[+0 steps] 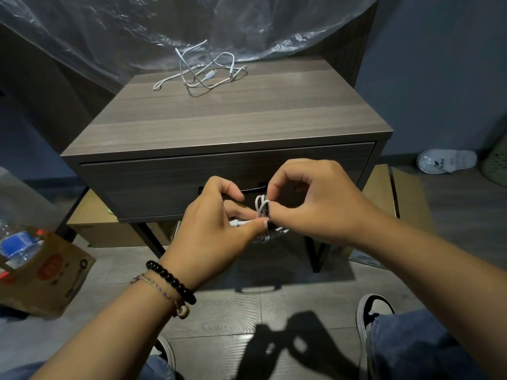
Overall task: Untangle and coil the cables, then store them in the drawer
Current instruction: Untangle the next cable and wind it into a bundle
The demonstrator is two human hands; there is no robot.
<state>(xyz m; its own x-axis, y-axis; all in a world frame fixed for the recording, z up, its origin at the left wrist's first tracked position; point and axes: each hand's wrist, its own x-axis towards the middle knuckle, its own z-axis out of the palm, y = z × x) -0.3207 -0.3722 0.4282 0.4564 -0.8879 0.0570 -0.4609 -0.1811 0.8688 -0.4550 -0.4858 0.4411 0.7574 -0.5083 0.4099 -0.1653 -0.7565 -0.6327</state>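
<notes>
A person's two bare hands meet in front of a grey wood-grain bedside table (233, 116) with one closed drawer (164, 185). Between them is a small bundle of coiled white cable (262, 208), held in the air just before the drawer front, level with its dark handle. The left hand (211, 229) has its grip closed on the cable: thumb and fingers pinch the white plug end at the coil's lower side. The right hand (315, 204) also grips the coil, its curled fingertips pinching the loops from the right. A black bead bracelet (171, 281) and a thin woven cord circle the left wrist. On the tabletop, near its far edge, lies a second white cable (200, 71) in a loose tangle, well apart from the hands. Clear plastic sheeting (137, 31) hangs behind the table.
</notes>
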